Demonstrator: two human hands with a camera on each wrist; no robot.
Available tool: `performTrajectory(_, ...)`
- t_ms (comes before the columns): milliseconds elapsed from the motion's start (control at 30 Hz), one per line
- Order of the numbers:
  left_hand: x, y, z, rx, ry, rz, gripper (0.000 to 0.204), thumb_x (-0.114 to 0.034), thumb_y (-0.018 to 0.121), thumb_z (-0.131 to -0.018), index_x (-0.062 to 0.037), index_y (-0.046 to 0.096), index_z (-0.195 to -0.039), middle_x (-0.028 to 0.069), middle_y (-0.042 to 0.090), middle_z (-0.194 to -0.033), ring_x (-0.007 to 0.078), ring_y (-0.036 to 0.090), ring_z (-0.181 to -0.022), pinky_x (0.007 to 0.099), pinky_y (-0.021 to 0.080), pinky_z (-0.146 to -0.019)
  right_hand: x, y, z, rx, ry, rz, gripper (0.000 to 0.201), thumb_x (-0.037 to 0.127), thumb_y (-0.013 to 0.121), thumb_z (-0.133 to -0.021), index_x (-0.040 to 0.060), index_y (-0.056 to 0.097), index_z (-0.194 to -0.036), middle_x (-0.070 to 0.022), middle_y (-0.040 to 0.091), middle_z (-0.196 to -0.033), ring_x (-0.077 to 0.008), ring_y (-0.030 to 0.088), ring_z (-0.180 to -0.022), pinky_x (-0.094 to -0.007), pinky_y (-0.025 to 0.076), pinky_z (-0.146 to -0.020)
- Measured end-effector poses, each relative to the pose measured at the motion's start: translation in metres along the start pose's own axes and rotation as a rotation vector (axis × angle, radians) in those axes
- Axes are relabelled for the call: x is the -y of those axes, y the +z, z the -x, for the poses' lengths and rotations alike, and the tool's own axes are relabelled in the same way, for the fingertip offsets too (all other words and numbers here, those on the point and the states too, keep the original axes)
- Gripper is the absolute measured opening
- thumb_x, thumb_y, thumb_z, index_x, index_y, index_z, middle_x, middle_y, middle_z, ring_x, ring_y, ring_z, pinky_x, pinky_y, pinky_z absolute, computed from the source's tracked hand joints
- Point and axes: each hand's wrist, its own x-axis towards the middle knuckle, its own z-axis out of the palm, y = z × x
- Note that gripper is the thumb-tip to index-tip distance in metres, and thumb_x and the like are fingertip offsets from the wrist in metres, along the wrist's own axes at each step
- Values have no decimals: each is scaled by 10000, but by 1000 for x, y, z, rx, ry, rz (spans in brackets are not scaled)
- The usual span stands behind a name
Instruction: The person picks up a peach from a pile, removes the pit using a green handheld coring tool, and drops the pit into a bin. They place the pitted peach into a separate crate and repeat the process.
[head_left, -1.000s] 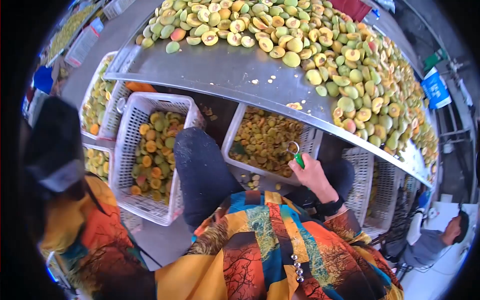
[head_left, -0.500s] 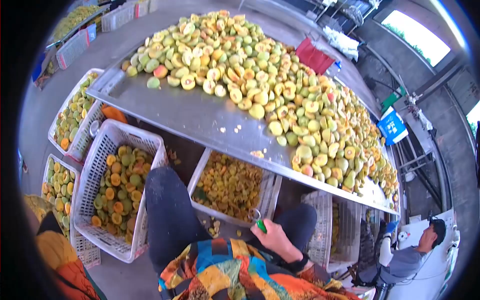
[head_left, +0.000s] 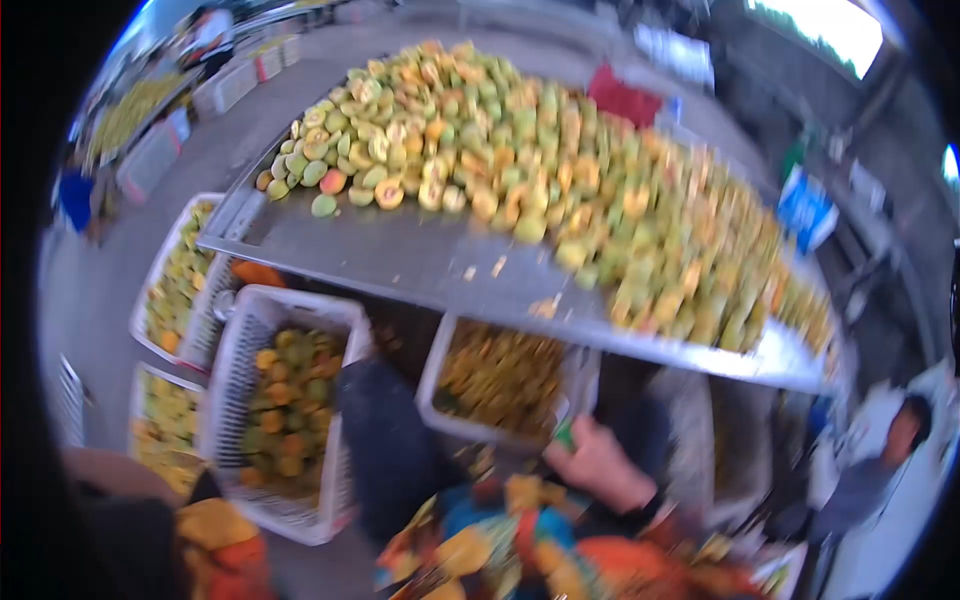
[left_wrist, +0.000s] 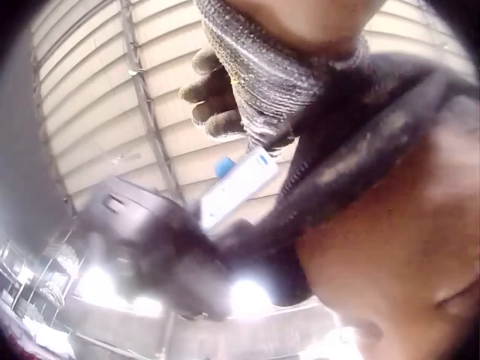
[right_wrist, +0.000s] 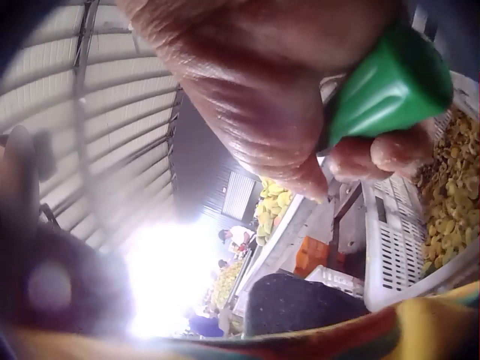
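Observation:
My right hand [head_left: 600, 468] grips a loop-ended pitting knife by its green handle [right_wrist: 390, 86], low over my lap. Its metal loop is blurred in the head view. Just beyond that hand stands a white crate [head_left: 430, 390] holding small fruit pieces. My left hand [left_wrist: 262, 86], in a grey knit glove that leaves fingertips dark, is raised beside my face, its fingers loosely bent around nothing. A black strap [left_wrist: 360, 157] and a dark device [left_wrist: 142, 240] are close by it. In the head view only the left sleeve [head_left: 235, 545] shows at lower left.
Halved green-yellow fruit [head_left: 520, 150] is heaped on a metal table [head_left: 370, 250] before me. A white crate [head_left: 225, 430] of fruit halves stands left of my knee, with more crates [head_left: 140, 400] beyond. Another person [head_left: 870, 470] is at the right. A red container [head_left: 622, 97] stands behind the heap.
The head view has tipped up and swung, showing more of the room, and is now blurred. The right hand keeps hold of the pitting knife. The left sleeve has shifted at lower left.

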Motion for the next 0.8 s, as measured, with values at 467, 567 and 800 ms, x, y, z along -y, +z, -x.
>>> performTrajectory(467,348,37,124,90,-1175,-416,738,-552,583,-721,-89,402,-1267,211,362,-1307,346,368,-1194,363,315,-986,-92,-131,-247,-127,69,258,221,107,506,-743,3,488,-938,-246,563,-732,-403,555,-731,-465,433,-632)
performTrajectory(567,406,42,124,-84,-1278,-365,753,-552,573,-732,-101,362,-1297,240,308,-1329,360,323,-1222,362,297,-999,-100,-136,-329,-240,-93,138,179,107,529,-749,72,549,-924,-195,568,-718,-377,553,-679,-441,426,-584)
performTrajectory(800,548,56,137,-545,-1227,-411,772,-570,555,-735,-165,300,-1340,218,239,-1365,375,288,-1228,367,269,-1017,-122,-106,-463,-337,51,352,180,165,557,-755,19,503,-845,-186,572,-744,-354,565,-727,-441,440,-642)
